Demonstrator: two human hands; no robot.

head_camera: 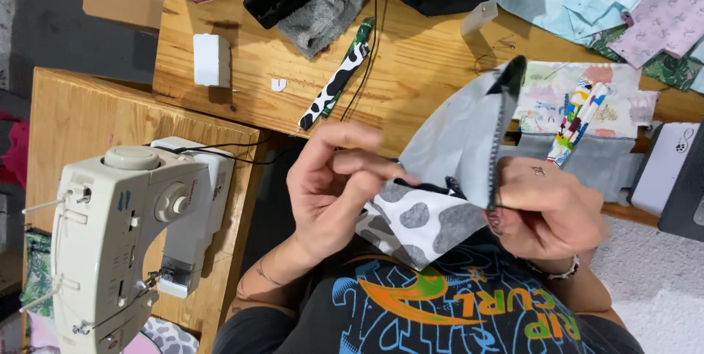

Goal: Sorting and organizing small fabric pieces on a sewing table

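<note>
While the left hand point(330, 192) pinches the cow-print fabric point(422, 225), the right hand point(546, 203) seemingly grips its grey lining point(458, 137).

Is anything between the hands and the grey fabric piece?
Nothing visible. The left hand pinches the spotted fabric at its edge, and the right hand grips the grey fabric by its dark stitched edge. Both hold it directly, above the lap.

Both hands are up in front of the chest, close together. The left hand point(330, 185) has bent fingers pinching toward the right hand point(546, 203), which is curled shut, knuckles up.
</note>
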